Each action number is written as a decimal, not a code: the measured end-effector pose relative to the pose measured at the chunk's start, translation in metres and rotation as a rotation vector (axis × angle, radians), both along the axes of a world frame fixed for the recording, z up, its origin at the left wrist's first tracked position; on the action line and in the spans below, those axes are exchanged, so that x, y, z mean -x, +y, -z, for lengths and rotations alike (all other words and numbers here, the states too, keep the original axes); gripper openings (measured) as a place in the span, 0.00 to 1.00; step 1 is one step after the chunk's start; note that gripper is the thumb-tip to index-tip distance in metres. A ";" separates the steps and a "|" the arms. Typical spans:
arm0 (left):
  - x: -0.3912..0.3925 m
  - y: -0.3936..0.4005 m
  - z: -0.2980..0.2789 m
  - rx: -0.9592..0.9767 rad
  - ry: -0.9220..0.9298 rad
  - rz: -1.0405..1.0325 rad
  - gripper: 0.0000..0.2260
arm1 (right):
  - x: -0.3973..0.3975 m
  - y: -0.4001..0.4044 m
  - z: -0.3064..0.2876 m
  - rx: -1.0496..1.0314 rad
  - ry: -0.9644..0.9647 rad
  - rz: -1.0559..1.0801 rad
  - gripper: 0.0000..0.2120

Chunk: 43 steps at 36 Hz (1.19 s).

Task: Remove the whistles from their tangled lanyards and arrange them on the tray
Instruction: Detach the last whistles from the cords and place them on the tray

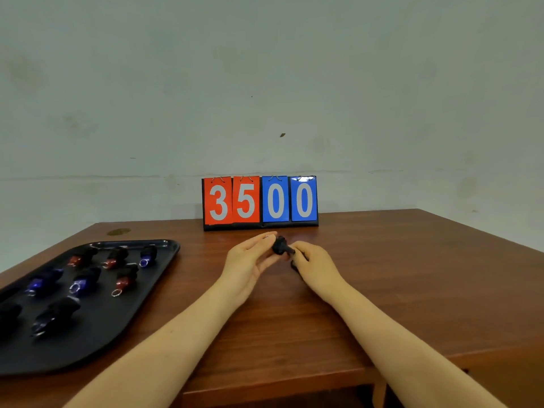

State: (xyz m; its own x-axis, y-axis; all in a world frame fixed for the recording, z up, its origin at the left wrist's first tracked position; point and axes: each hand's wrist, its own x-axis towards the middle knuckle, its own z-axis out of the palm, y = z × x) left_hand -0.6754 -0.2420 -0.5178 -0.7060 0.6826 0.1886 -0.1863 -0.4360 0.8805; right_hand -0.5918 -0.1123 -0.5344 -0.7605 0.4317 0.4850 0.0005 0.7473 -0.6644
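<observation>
- I hold a black whistle [279, 245] up between my two hands, above the brown wooden table [397, 290] and just in front of the scoreboard [260, 203].
- My left hand [250, 260] pinches the whistle's round body between thumb and fingers, palm turned inward.
- My right hand [313, 262] has its fingers curled around the whistle's narrow end; something dark sits under that palm, too hidden for me to tell what.
- The black tray [123, 316] lies well to my left on the table, holding rows of whistles already laid out: red [123, 280], blue [84, 282] and dark ones [57, 315], several with metal rings.
- The scoreboard stands by the wall, showing a red 35 and a blue 00.
</observation>
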 end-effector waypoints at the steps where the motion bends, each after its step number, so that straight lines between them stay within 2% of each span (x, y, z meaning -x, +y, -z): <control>1: 0.001 0.000 0.000 -0.022 -0.030 -0.003 0.08 | 0.001 -0.001 0.001 -0.015 -0.017 0.005 0.14; 3: 0.005 0.000 0.000 -0.058 -0.076 -0.010 0.09 | 0.001 -0.003 0.002 -0.083 -0.037 0.021 0.12; 6: 0.010 0.002 0.001 -0.091 -0.143 -0.036 0.10 | 0.001 -0.009 0.003 -0.304 -0.065 0.038 0.10; 12: 0.019 0.002 0.000 -0.112 -0.152 -0.168 0.10 | 0.006 -0.023 0.007 -0.627 -0.195 -0.119 0.14; 14: 0.019 0.001 -0.002 -0.089 -0.095 -0.206 0.08 | 0.007 -0.024 0.005 -0.688 -0.207 -0.129 0.15; 17: 0.019 0.003 -0.001 0.064 0.128 -0.306 0.07 | 0.006 -0.025 0.003 -0.735 -0.199 -0.161 0.14; 22: 0.023 0.008 0.004 0.271 0.475 -0.474 0.10 | 0.002 -0.027 0.000 -0.604 -0.122 -0.182 0.13; 32: 0.023 0.007 0.004 0.471 0.853 -0.520 0.14 | 0.000 -0.019 0.000 -0.420 0.013 -0.039 0.09; 34: 0.021 0.008 0.003 0.467 0.846 -0.483 0.14 | 0.001 -0.015 0.000 -0.375 0.040 0.039 0.09; 37: 0.014 0.009 0.003 0.418 0.743 -0.384 0.13 | 0.001 -0.009 -0.001 -0.285 0.071 0.100 0.09; 43: 0.007 0.003 -0.002 0.210 0.365 -0.189 0.11 | 0.001 -0.006 -0.004 0.023 0.124 0.038 0.14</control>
